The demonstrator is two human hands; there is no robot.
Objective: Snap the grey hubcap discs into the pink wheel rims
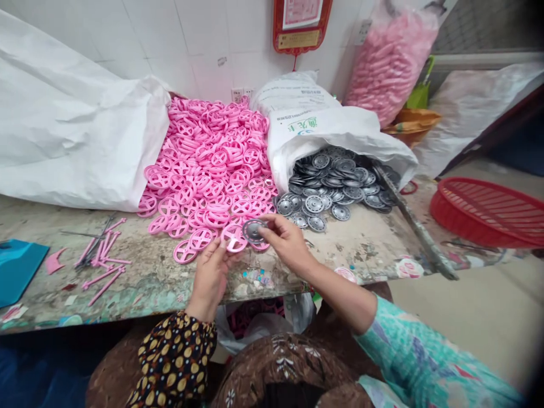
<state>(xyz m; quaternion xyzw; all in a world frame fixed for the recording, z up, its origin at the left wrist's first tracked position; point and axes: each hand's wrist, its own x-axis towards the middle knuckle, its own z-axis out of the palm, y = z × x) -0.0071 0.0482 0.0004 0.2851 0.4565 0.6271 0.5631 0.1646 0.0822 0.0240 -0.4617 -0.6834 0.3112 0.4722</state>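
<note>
My left hand (pixel 211 276) pinches a pink plastic wheel ring (pixel 234 237) just above the worn table top (pixel 140 277). Right beside it, my right hand (pixel 287 242) pinches a silver hubcap disc (pixel 253 230), which touches the ring's right edge. Behind my hands a large heap of pink wheel rings (pixel 212 164) spills from a white sack (pixel 72 130). To the right, a pile of silver hubcap discs (pixel 335 187) spills from another white sack (pixel 323 127).
Loose pink sticks (pixel 104 255) and a blue sheet (pixel 17 266) lie at the left of the table. A red basket (pixel 488 212) sits at the right, past a metal bar (pixel 414 224). A bag of pink parts (pixel 389 59) leans on the wall. A plastic bag (pixel 259 323) hangs under the table edge.
</note>
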